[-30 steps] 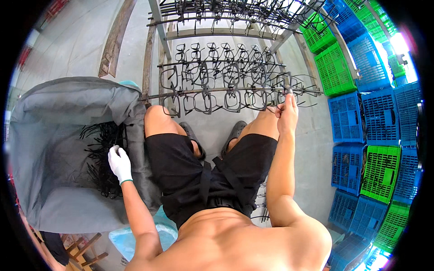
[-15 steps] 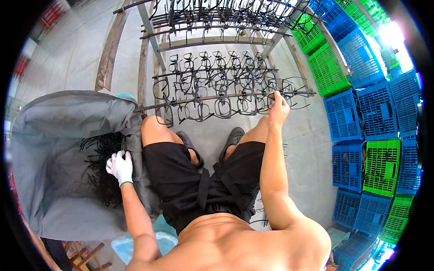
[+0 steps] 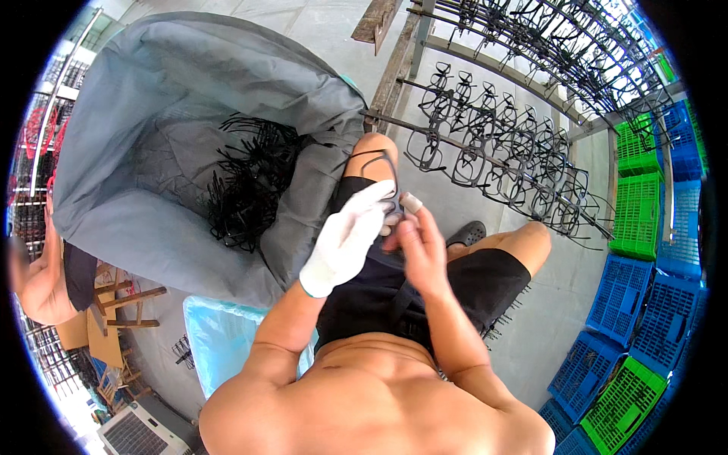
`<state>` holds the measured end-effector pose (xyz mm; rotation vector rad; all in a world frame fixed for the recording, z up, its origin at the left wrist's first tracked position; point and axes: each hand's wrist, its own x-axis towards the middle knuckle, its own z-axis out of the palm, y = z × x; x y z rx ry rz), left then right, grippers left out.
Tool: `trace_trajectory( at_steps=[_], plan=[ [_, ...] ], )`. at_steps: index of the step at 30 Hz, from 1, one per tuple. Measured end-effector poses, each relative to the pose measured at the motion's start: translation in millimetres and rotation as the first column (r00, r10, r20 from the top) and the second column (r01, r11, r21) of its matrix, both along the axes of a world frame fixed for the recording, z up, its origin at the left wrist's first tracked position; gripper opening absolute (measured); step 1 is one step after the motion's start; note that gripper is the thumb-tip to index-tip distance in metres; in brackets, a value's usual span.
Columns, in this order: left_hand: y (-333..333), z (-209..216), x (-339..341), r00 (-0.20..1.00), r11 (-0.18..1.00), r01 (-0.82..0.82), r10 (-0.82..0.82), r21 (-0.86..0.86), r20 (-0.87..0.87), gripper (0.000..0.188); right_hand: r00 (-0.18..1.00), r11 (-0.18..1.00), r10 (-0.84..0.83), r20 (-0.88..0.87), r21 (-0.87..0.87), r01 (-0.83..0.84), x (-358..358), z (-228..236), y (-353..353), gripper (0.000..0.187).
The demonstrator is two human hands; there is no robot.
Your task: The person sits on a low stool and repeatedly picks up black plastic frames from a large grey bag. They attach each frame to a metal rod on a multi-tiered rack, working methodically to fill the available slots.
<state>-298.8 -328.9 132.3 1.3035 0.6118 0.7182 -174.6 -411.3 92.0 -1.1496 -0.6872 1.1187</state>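
A black eyeglass frame is held above my lap, in front of my left knee. My left hand, in a white glove, is closed around its lower part and hides much of it. Bare, with white tape on one fingertip, my right hand has its fingers bent in at the frame's side; their tips are partly blurred. To the left, a large grey cloth-lined bin contains a heap of black eyeglass frames. More frames hang in rows on a rod of the rack ahead to the right.
Blue crates and green crates are stacked along the right. A bin with a light-blue plastic liner stands below the grey one. At the far left are another person and a wooden stool.
My view has turned left. My left hand has come out of the grey bin with an eyeglass frame, and my right hand has left the rack's rod to meet it over my lap.
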Motion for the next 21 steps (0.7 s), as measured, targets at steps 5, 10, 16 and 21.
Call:
trace_trajectory(
  at_steps=[5,10,16,21],
  plan=[
    [66.8,-40.6,-37.9,0.899,0.699,-0.410,0.417,0.586,0.131,0.035,0.789,0.974,0.155,-0.594,-0.040,-0.221,76.3,27.2,-38.9,0.032],
    [165.4,-143.7,-132.9,0.300,0.675,-0.061,0.715,0.735,-0.632,0.069,0.729,0.776,-0.315,-0.608,0.277,0.567,155.1,84.1,-115.6,0.026],
    [149.3,-98.6,-108.3,0.313,0.674,-0.119,0.722,0.729,-0.617,0.050,0.626,0.478,-0.746,-0.224,0.474,0.739,234.4,89.8,-163.7,0.025],
    [94.7,-21.4,-47.5,0.219,0.745,0.040,0.643,0.665,-0.734,0.047,0.391,0.440,-0.892,0.227,0.238,0.866,313.0,-11.8,-147.2,0.015]
  ],
)
